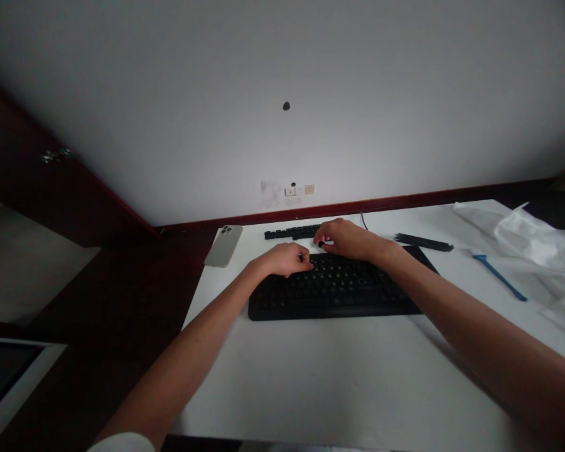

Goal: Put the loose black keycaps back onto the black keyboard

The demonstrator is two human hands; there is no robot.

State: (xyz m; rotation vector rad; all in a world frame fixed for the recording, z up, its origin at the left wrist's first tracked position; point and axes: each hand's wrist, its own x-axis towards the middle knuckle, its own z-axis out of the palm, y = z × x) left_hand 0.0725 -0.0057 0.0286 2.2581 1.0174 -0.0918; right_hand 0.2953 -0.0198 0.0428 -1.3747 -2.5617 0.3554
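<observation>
A black keyboard [334, 301] lies flat on the white table [311, 376], its upper rows partly covered by my hands. My left hand [286, 258] is closed over the keyboard's upper left part, with a small dark spot between the fingers that I cannot make out. Just beyond the keyboard's back edge, my right hand [346, 238] pinches a small black keycap [321, 243] between thumb and fingers. Behind both hands runs a row of loose black keycaps [282, 233], its right end hidden by my right hand.
A phone [224, 246] lies at the table's back left corner. To the right are a dark strip-like piece [424, 242], a blue stick-shaped tool [499, 277] and crumpled white plastic wrapping [541, 245]. A thin cable [363, 221] reaches the back edge, near the wall.
</observation>
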